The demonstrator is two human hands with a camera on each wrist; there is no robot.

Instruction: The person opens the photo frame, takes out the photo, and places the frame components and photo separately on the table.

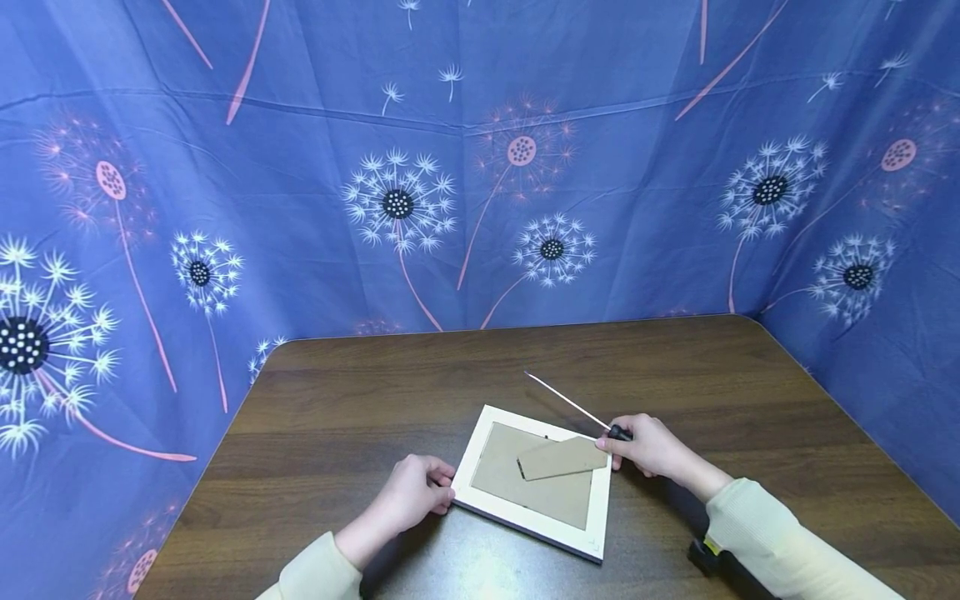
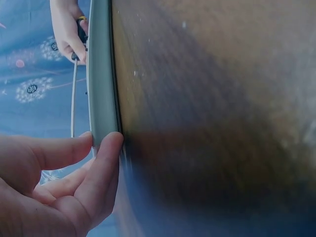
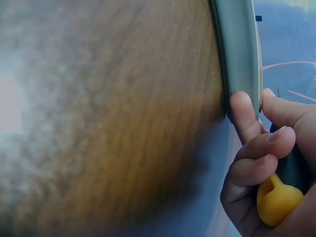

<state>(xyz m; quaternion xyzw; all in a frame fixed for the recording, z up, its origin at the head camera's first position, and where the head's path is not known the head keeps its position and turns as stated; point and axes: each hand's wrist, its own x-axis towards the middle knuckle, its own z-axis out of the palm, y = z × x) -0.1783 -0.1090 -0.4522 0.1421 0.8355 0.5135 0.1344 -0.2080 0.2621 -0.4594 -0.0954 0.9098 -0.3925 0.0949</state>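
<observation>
A white picture frame [image 1: 536, 542] lies face down, its brown backing board [image 1: 510, 467] and folded easel stand [image 1: 566, 459] uppermost. My left hand [image 1: 416, 492] pinches the frame's left corner between thumb and fingers; in the left wrist view the fingertips [image 2: 109, 143] press against its edge. At the opposite, upper-right corner, my right hand [image 1: 648, 446] grips the frame with thumb and index finger. The same hand's other fingers curl round the black and yellow handle of a screwdriver [image 3: 279, 200], whose thin shaft [image 1: 566, 400] points to the far left.
A brown wood-grain table [image 1: 360, 383] lies under everything. Blue cloth [image 1: 300, 208] with dandelion prints hangs behind it and at both sides. A small black and yellow object [image 1: 703, 557] shows beside the right sleeve; its kind is unclear.
</observation>
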